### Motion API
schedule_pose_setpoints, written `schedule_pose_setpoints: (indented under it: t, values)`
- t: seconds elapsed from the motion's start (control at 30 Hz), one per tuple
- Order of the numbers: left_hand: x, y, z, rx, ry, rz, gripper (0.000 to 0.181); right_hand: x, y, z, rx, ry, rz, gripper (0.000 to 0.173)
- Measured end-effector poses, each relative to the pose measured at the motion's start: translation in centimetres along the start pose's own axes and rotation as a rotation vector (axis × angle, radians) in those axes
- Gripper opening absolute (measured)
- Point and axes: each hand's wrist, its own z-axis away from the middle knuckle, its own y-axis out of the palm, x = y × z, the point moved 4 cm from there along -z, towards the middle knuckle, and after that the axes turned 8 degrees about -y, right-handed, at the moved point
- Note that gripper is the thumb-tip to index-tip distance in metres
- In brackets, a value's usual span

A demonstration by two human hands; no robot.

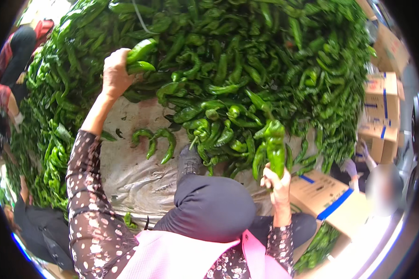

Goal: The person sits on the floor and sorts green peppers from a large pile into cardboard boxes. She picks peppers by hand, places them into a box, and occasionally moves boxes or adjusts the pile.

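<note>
A large heap of long green peppers (223,62) spreads before me over a pale, wrinkled sheet (132,181). My left hand (118,73), at the upper left over the heap, grips green peppers (141,50) whose ends stick out to the right. Lower right, beside my knee, my right hand (277,181) holds a green pepper (276,146) upright by its lower end. Curved loose peppers (166,143) lie on the sheet between my arms, left of my shoe.
An opened cardboard box (328,195) with blue tape stands at my right, peppers (317,247) below it. More cartons (380,101) are stacked at the heap's right edge. Several people sit along the left; another person with gloved hands (351,167) is at the right.
</note>
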Motion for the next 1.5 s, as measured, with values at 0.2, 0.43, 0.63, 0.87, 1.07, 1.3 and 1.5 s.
schedule_pose_setpoints:
  t: [0.2, 0.43, 0.63, 0.87, 1.07, 1.3, 1.5]
  values:
    - [-16.7, -5.3, -3.3, 0.849, -0.331, 0.929, 0.041, 7.5, -2.0, 4.2, -0.033, -0.515, 0.164, 0.009]
    - [-36.4, -6.0, 0.2, 1.709, -0.352, 1.149, 0.039, 18.1, -4.2, 11.8, -0.195, -1.354, 0.864, 0.063]
    - [-49.9, -9.6, 11.3, 2.179, -0.4, 1.113, 0.049, 12.0, -10.9, 17.3, -0.361, -1.409, 1.304, 0.063]
    - [-57.1, -13.6, 18.6, 2.264, -0.061, 0.748, 0.056, 3.5, -17.9, 27.1, -0.369, -1.087, 0.78, 0.079]
    - [-69.8, -17.6, 20.4, 2.022, 0.815, 0.721, 0.058, 4.1, -27.4, 35.0, -0.703, -1.072, 0.556, 0.049]
    - [-84.3, -20.8, 30.6, 0.515, 1.571, 0.741, 0.062, -3.2, -37.0, 47.1, -1.488, -0.935, -0.084, 0.04]
    - [-87.7, -11.1, 35.7, 0.374, 1.604, 0.129, 0.091, -5.7, -37.6, 45.3, -1.339, -0.692, -0.096, 0.036]
